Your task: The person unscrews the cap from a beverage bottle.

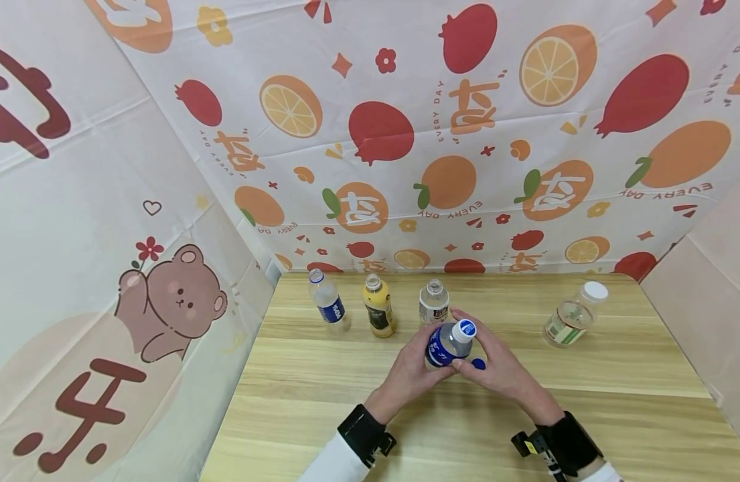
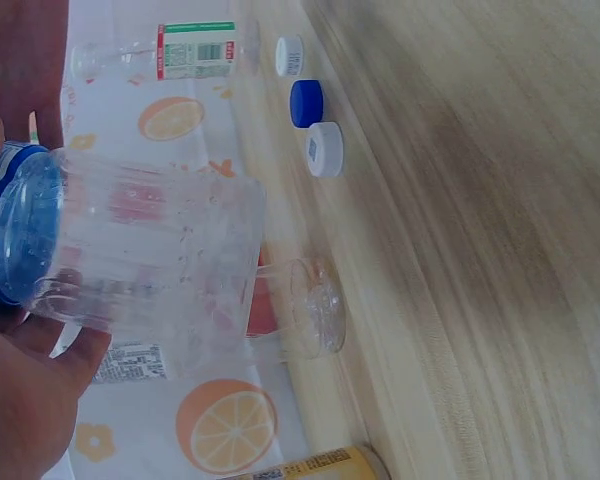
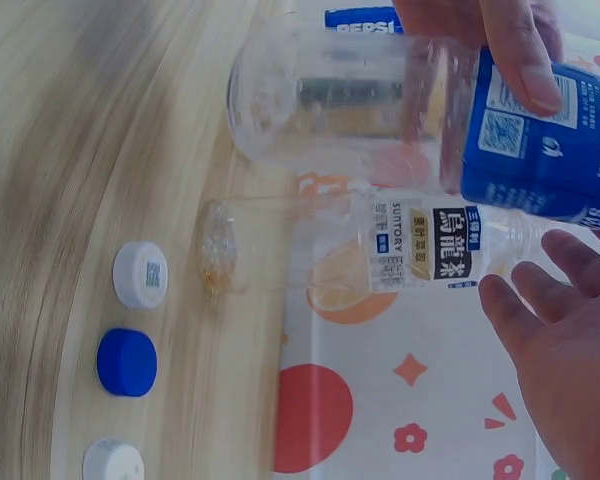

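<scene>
My left hand (image 1: 413, 367) grips a clear plastic bottle (image 2: 160, 240) round its blue label (image 3: 540, 150). The bottle is held above the table, with a white cap (image 1: 464, 331) on its neck. My right hand (image 1: 499, 361) is at the bottle's right side, thumb at the label. In the right wrist view its other fingers (image 3: 555, 290) are spread, apart from the bottle. Just behind stands an uncapped clear oolong tea bottle (image 3: 420, 243). On the table below lie a blue cap (image 3: 127, 362) and two white caps, one nearer (image 3: 140, 275) and one farther (image 3: 113, 462).
To the left stand a yellow-labelled bottle (image 1: 378, 308) and a clear Pepsi-blue-labelled bottle (image 1: 329, 301). A clear bottle with a white cap (image 1: 573, 314) stands at the right. A fruit-print cloth (image 1: 321, 154) hangs behind the wooden table (image 1: 297, 408).
</scene>
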### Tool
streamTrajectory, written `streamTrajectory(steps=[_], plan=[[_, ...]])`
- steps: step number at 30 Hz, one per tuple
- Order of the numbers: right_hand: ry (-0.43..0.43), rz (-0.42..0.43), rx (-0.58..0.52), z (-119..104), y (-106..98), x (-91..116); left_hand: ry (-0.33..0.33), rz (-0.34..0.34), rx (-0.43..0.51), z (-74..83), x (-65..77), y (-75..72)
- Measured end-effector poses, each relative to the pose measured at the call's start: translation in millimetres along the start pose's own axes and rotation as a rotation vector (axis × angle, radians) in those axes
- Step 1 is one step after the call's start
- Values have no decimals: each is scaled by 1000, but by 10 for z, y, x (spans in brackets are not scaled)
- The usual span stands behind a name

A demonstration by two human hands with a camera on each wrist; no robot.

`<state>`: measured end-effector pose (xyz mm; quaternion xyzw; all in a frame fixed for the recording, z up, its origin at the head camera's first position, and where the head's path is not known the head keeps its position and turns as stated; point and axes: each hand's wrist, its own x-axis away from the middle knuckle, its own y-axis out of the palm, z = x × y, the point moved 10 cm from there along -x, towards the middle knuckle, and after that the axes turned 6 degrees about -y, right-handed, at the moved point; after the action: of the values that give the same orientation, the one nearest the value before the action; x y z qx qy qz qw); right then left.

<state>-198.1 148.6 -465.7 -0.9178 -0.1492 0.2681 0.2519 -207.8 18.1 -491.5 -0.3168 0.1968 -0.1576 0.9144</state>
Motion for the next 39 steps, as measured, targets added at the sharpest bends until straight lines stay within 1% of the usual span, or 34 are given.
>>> streamTrajectory(steps=[5, 9, 12, 17, 23, 30, 34, 39], plan=[[17, -7, 8, 30, -34, 17, -34, 4, 13, -69, 32, -5], [26, 3, 8, 43, -83, 25, -54, 17, -1, -114, 64, -19], [40, 16, 26, 58, -121, 26, -48, 32, -18, -129, 82, -30], [77, 39, 101, 95, -168, 35, -11, 61, -55, -125, 109, -41], [113, 71, 210, 126, -185, 43, 7, 82, -103, -143, 148, -30], [131, 105, 314, 106, -166, 15, -17, 78, -123, -179, 198, -3], [150, 125, 348, 117, -164, 11, -33, 69, -168, -202, 220, 25], [150, 119, 362, 117, -147, -6, -38, 57, -196, -219, 241, 53]])
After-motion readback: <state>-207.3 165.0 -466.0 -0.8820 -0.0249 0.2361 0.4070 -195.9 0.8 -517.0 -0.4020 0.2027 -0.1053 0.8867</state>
